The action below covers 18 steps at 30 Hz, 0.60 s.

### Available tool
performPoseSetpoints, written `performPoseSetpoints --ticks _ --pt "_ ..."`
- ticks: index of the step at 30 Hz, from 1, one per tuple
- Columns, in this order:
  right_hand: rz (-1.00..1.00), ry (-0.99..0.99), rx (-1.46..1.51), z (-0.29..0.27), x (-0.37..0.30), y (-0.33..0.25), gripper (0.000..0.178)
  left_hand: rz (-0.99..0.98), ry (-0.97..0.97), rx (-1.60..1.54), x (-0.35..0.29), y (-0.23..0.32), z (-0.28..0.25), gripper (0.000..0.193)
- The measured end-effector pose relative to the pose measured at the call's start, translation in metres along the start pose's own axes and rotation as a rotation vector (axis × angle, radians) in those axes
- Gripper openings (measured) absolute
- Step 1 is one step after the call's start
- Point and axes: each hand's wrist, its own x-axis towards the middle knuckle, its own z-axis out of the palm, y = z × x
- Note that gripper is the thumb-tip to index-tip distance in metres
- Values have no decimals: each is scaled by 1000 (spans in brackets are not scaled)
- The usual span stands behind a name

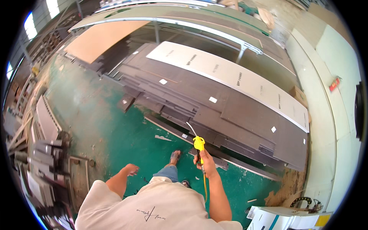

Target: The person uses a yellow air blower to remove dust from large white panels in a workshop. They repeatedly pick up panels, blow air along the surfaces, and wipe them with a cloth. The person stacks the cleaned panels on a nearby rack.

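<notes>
My right hand [207, 161] grips a yellow air blow gun [199, 143] by its handle. Its thin pale nozzle points up and away, toward the stacked dark brown panels [199, 96]. From the gun's lower end a yellow-orange air hose [206, 188] hangs down past my forearm. My left hand [131, 169] is held out low on the left with nothing in it, its fingers loosely stretched. A long pale board [230, 76] with printing lies on top of the panel stack, beyond both hands.
Green floor [115, 134] with dust and scraps spreads before my feet. A metal-framed table [172, 23] stands behind the stack, with a tan sheet [103, 38] at its left. More cut panels [44, 161] are piled at left. A white machine [274, 220] stands lower right, beside a pale wall [320, 115].
</notes>
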Motion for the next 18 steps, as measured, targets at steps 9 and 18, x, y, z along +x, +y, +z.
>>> performPoseSetpoints --ticks 9,18 --pt "-221 1154 259 -155 74 -70 31 849 477 900 197 472 -26 29" --pt "235 802 228 -118 113 -142 38 1439 402 744 160 898 150 29"
